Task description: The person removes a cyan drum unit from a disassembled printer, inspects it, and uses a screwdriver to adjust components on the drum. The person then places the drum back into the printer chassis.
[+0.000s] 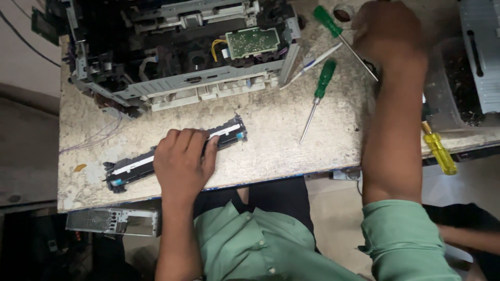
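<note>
Half the long black cartridge (177, 153) hidden under left hand (182, 164).

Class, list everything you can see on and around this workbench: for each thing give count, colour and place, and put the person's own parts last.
Opened printer chassis: one, grey and black, table's far left.
Circuit board: one, green, inside chassis.
Long cartridge-like unit: one, black with white strip, near table edge.
Green-handled screwdrivers: two, far right of table.
Yellow-handled screwdriver: one, right edge.
Table: one, worn beige.
Metal panel: one, grey, below table.
Left hand: on the long unit.
Right hand: reaching far right, fingers hidden.
</note>
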The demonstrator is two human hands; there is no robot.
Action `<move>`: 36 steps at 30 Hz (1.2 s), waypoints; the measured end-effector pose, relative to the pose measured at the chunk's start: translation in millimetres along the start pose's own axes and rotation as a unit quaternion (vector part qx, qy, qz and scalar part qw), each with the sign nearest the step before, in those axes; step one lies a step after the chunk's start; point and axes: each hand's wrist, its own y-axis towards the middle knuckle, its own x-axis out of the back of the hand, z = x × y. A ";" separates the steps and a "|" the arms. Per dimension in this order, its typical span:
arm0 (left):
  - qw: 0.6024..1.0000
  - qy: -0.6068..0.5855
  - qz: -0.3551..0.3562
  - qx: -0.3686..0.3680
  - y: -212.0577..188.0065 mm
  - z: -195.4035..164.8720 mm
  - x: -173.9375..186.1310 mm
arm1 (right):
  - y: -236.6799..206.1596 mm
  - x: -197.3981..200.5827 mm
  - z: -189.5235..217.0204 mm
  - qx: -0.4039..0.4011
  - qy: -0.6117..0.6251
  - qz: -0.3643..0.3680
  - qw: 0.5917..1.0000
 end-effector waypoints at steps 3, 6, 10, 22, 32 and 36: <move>1.000 0.004 0.005 -0.010 -0.4 2.2 -0.1 | -0.6 -14.4 19.2 0.053 -0.036 -0.027 0.998; 1.000 -0.005 0.001 -0.012 -1.8 4.0 1.5 | -2.1 -27.2 25.9 0.075 -0.015 -0.055 0.996; 0.999 -0.032 0.020 -0.033 -2.0 5.8 5.4 | -6.3 -30.0 17.0 0.117 0.000 -0.057 0.991; 0.996 -0.027 0.046 -0.071 -3.6 3.3 2.7 | -2.9 8.9 64.7 -0.035 0.095 0.232 0.967; 0.996 -0.037 0.054 -0.057 -3.6 2.4 5.1 | 2.1 -8.0 48.9 0.048 0.110 0.222 0.968; 0.996 -0.047 0.053 -0.057 -0.9 1.8 5.6 | -0.9 24.5 42.1 0.113 0.144 0.231 0.956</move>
